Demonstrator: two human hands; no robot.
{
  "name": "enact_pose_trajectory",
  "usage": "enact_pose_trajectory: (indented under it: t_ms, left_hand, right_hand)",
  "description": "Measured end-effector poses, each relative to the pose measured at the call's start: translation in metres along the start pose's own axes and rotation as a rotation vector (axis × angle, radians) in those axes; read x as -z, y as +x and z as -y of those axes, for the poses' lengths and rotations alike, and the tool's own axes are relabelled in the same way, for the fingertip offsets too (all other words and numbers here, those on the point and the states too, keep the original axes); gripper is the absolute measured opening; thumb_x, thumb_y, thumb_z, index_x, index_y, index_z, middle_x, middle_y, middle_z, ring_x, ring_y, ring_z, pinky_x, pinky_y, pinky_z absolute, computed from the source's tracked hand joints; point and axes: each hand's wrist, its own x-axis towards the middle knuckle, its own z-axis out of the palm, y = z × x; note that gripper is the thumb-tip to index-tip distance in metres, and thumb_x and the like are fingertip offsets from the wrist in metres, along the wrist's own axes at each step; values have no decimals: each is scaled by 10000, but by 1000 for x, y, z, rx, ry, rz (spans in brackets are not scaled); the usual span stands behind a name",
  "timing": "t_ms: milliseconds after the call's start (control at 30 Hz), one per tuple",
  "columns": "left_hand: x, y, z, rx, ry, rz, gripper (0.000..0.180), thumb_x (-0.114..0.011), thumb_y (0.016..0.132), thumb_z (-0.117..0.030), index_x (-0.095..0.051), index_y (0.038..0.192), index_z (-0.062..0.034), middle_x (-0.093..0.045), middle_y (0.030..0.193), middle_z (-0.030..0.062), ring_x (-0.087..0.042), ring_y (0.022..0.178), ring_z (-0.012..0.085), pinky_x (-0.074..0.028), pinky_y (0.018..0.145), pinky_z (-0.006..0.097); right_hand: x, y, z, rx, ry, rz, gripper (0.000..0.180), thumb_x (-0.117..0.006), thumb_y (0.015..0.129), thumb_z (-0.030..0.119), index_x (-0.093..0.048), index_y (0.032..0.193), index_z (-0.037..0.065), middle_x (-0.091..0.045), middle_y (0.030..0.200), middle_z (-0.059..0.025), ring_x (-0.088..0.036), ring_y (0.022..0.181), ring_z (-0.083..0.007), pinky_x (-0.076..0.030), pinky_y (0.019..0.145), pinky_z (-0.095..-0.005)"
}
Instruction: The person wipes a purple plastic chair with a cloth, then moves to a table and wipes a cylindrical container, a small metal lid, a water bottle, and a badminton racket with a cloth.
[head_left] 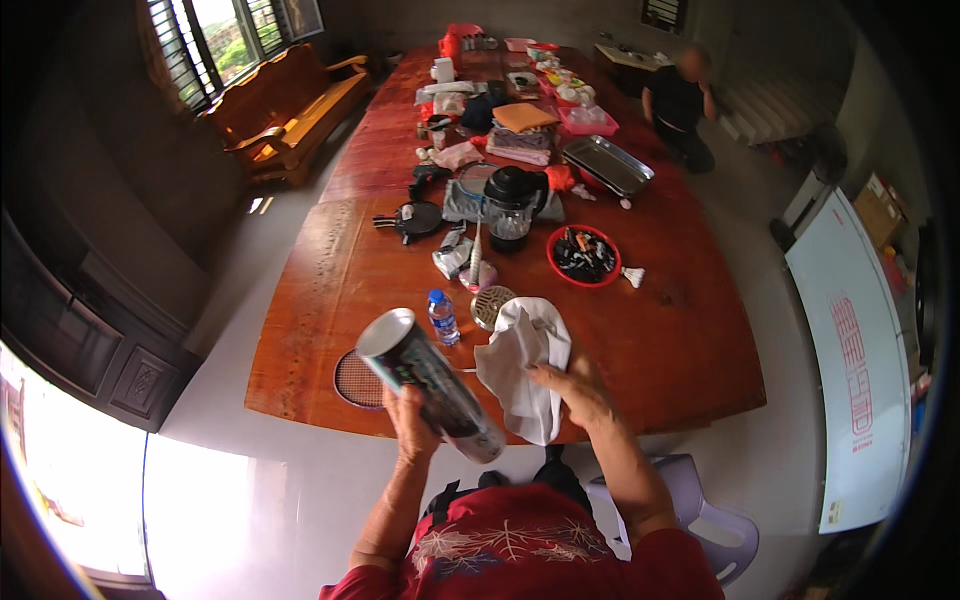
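My left hand (412,424) is wrapped round the lower part of a dark shuttlecock tube (432,382) with a pale top end. The tube is tilted, its top toward the far left, above the table's near edge. My right hand (580,390) grips a white cloth (522,365), which hangs loosely to the right of the tube. On the table behind the tube stands a water bottle (442,318) with a blue cap. A badminton racket (358,380) lies partly hidden behind the tube. Just beyond the cloth is a round perforated metal disc (491,307).
The long reddish wooden table (660,350) carries a blender jug (510,205), a red bowl (610,270) of dark items, a shuttlecock (633,276), a metal tray (608,165) and folded cloths (525,130). A purple chair (700,510) stands near right. Another person (682,105) is at far right.
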Motion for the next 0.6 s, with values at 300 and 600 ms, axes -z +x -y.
enact_pose_trajectory:
  t_ms: [300,600]
  left_hand:
    - [-51,-28,1,9,218,249,882,-757,639,-492,-386,1252,21,-555,1110,101,-538,1001,175,-439,863,323]
    - [-39,-20,-11,125,307,589,999,-808,585,-449,-314,1331,-3,-480,1235,114,-459,1141,214,-347,979,365]
  right_hand:
    - [-68,3,26,1056,-702,-166,416,-634,789,181,-494,1155,41,-434,1146,-178,-458,1028,-323,-381,870,-403]
    - [-53,15,58,971,-398,301,300,-653,742,117,-617,1028,38,-588,1054,-146,-583,957,-280,-444,849,-379]
